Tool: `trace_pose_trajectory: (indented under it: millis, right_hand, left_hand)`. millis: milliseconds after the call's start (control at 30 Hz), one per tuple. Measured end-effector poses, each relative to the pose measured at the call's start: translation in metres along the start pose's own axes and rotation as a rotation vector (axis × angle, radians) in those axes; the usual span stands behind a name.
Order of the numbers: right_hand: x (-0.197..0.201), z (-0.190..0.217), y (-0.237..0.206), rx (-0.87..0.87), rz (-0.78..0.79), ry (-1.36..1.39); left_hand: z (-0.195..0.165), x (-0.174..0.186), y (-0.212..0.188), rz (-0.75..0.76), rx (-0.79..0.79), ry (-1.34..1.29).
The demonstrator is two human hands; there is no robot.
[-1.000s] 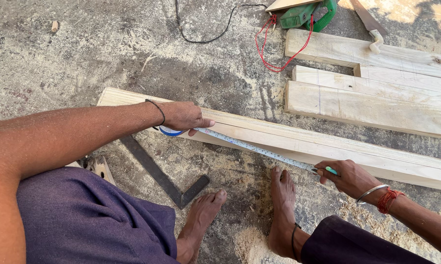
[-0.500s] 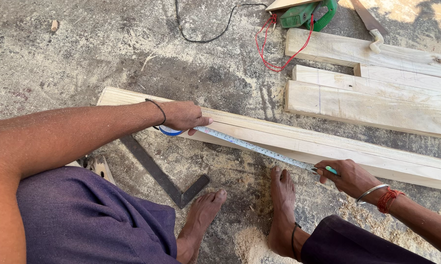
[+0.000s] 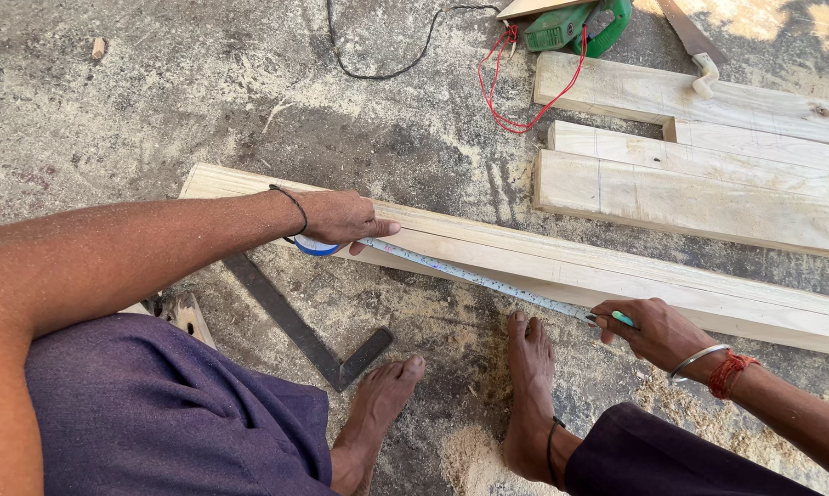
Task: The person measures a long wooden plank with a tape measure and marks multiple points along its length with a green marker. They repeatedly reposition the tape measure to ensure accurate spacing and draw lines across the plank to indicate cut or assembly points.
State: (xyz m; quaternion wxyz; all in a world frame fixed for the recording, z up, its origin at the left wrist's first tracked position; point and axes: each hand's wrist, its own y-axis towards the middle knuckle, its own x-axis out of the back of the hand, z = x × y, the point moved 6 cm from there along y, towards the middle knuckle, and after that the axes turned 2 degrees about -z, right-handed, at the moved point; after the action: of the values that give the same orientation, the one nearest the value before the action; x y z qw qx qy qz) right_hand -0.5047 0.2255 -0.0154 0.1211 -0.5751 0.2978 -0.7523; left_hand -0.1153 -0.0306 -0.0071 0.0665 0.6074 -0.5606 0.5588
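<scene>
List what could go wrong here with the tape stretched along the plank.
1. The left hand pins the tape case only by its edge on the long plank; a slip might let the tape blade snap back toward the fingers.
2. The right hand holds both the blade end and a green pencil, so the mark may drift.
3. Bare feet sit beside the plank and the steel square, which could be stepped on.

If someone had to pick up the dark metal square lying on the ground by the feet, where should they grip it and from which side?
Grip the long arm of the metal square near its middle, coming straight down from above. It lies flat on the ground, so only its thin edges can be pinched. That stretch is bare; the corner end sits close to a foot.
</scene>
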Motion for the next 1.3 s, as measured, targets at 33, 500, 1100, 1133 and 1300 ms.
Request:
trace_pose_trajectory:
  millis: [33,500,1100,1133,1300]
  right_hand:
    - [0.0,-0.001,0.0,0.003,-0.002,-0.002]
    - [0.001,0.0,-0.002,0.009,-0.008,0.011]
    - [0.004,0.0,-0.003,-0.02,0.012,0.005]
    - [0.005,0.001,-0.004,-0.014,0.008,0.001]
    - [0.006,0.008,-0.004,0.014,0.016,0.041]
  left_hand:
    - [0.0,0.0,0.0,0.004,-0.001,-0.011]
    - [-0.005,0.001,0.0,-0.009,-0.046,-0.007]
    - [-0.006,0.001,0.001,0.011,0.01,-0.018]
    - [-0.006,0.001,0.0,0.009,0.009,-0.036]
    - [-0.009,0.002,0.0,0.03,-0.039,-0.087]
